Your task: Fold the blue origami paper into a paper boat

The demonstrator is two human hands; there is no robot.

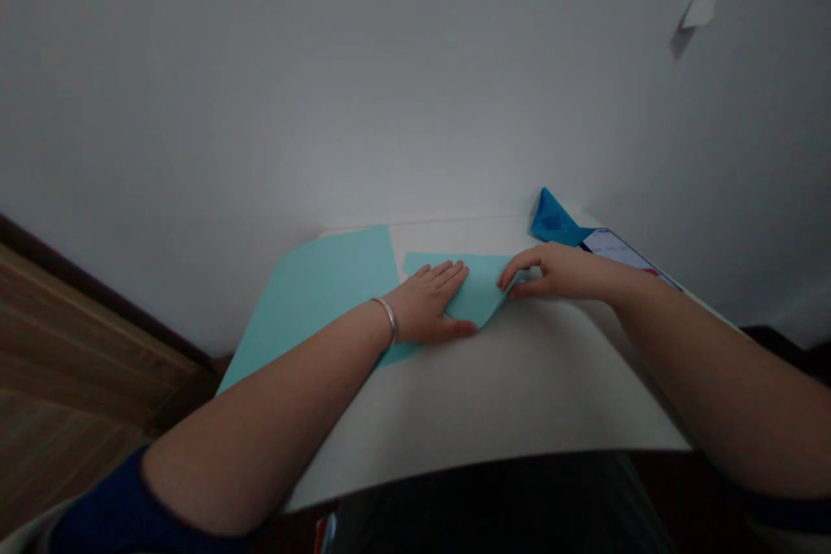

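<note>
A light turquoise piece of paper, folded, lies on the white table between my hands. My left hand rests flat on its left part, fingers stretched out and thumb at the near edge. At the right end, my right hand pinches the paper's edge between thumb and fingers, and that edge is lifted a little. Part of the paper is hidden under both hands. A larger turquoise sheet lies flat to the left, partly beneath my left wrist and forearm.
A folded blue paper shape stands at the back right, touching or just beside a phone with a lit screen. Behind the table rises a pale wall. Wooden furniture stands at the left.
</note>
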